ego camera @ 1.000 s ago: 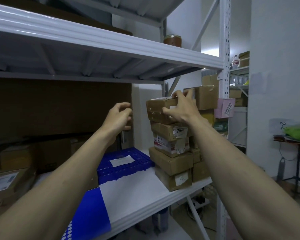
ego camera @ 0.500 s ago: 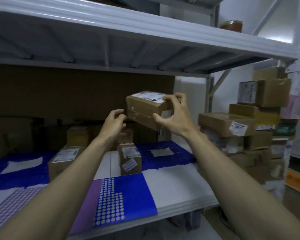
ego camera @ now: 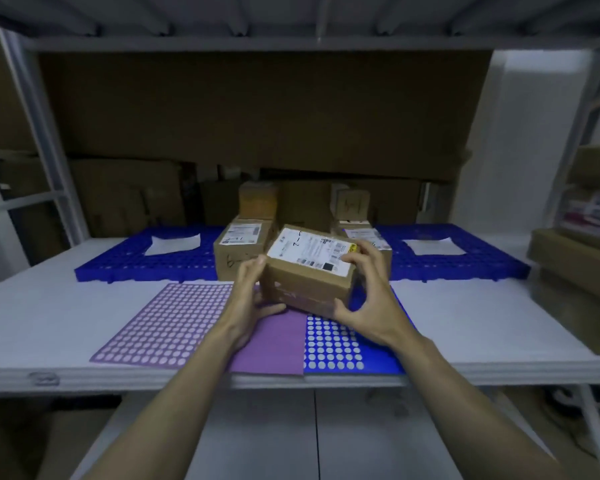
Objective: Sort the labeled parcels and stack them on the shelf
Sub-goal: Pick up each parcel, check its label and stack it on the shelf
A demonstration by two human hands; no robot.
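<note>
Head view shows both hands, left (ego camera: 253,299) and right (ego camera: 368,289), gripping the small brown labelled cardboard parcel (ego camera: 309,271) above the white shelf (ego camera: 49,313); I'd read its blurry, seemingly handwritten mark before stacking it squarely.

Storeroom or parcel warehouse: white metal shelf (ego camera: 465,370) racking, stacked cardboard boxes (ego camera: 129,197) at back, labeled parcels (ego camera: 245,247), blue plastic pallets (ego camera: 125,265) on shelf.

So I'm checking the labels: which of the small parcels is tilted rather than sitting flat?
The parcel held by the left hand and right hand, over the dotted sheets. The parcels behind sit flat on the shelf.
</note>
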